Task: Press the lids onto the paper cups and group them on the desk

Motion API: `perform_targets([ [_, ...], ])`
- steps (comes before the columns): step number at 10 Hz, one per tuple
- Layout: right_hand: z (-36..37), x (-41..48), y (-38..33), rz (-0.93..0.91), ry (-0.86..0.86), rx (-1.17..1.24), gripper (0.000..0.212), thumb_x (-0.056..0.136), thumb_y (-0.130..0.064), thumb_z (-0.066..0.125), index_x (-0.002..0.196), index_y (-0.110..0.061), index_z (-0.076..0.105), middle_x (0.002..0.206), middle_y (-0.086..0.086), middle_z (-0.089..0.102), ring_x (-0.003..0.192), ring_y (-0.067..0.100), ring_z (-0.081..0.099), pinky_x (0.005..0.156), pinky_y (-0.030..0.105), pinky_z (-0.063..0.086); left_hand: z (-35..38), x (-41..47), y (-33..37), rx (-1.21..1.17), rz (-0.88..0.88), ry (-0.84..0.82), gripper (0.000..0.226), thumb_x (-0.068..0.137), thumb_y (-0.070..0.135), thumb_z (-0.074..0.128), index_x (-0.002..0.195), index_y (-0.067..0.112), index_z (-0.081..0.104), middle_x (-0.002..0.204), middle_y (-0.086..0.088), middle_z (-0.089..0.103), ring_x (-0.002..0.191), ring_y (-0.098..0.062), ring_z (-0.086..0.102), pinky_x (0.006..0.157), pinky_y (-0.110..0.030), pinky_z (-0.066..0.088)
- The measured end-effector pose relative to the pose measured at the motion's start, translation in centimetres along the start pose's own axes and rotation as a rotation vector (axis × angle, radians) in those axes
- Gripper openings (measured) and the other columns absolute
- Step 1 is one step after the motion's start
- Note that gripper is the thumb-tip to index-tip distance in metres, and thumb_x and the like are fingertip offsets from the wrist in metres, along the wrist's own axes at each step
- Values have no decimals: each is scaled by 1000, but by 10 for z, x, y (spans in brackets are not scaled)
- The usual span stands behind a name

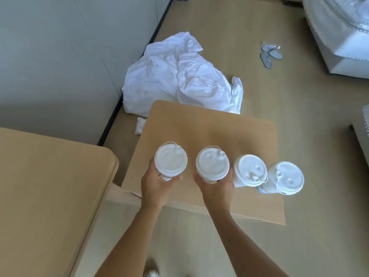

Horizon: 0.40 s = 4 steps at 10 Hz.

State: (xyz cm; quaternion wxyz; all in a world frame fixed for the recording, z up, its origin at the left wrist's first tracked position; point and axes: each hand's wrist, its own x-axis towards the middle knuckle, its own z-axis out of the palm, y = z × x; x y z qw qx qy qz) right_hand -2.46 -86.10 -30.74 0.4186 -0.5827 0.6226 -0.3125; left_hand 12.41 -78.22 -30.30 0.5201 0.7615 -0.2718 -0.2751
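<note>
Several white paper cups with white lids on stand in a row on a small tan desk (209,124). My left hand (157,186) grips the leftmost cup (171,161) from the near side. My right hand (216,186) grips the second cup (212,164) the same way. To the right stand a third cup (250,170) and a fourth cup (287,177), untouched, close to each other. The cup bodies are mostly hidden under their lids.
A larger tan table (50,186) lies at the left with a gap of floor between. A heap of white sheets (179,76) lies on the floor beyond the desk. Grey slippers (269,54) and a white bed (339,27) are at the far right.
</note>
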Motion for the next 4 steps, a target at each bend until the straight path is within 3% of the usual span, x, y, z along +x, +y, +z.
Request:
perform_targets([
  [1,11,6,15,38,7,-13,75,67,-29,96,126,-32,51,111,-10,62,104,18,62,84,27,50,10,11,-21,-34,0,-5,86,65,25,97,135,49,53,127,29,66,122,5,61,98,-15,52],
  [2,17,4,23,96,17,-24,76,67,-24,93,129,-29,50,115,-2,66,109,24,64,93,41,52,13,11,-32,-45,-7,-15,85,68,17,97,139,39,55,128,25,68,122,4,62,101,-14,51],
  [3,14,-4,18,196,-18,-23,75,65,-25,90,129,-31,51,117,-6,67,114,24,65,90,37,49,9,5,-29,100,-36,-62,86,68,22,96,141,36,53,131,28,64,121,14,56,107,-22,47],
  [4,-7,-41,14,216,-12,-60,92,73,-37,92,151,-22,46,140,-3,64,131,21,58,106,37,47,-1,-26,-15,238,-92,-97,96,74,40,91,153,33,39,152,15,52,138,-1,48,113,-30,42],
])
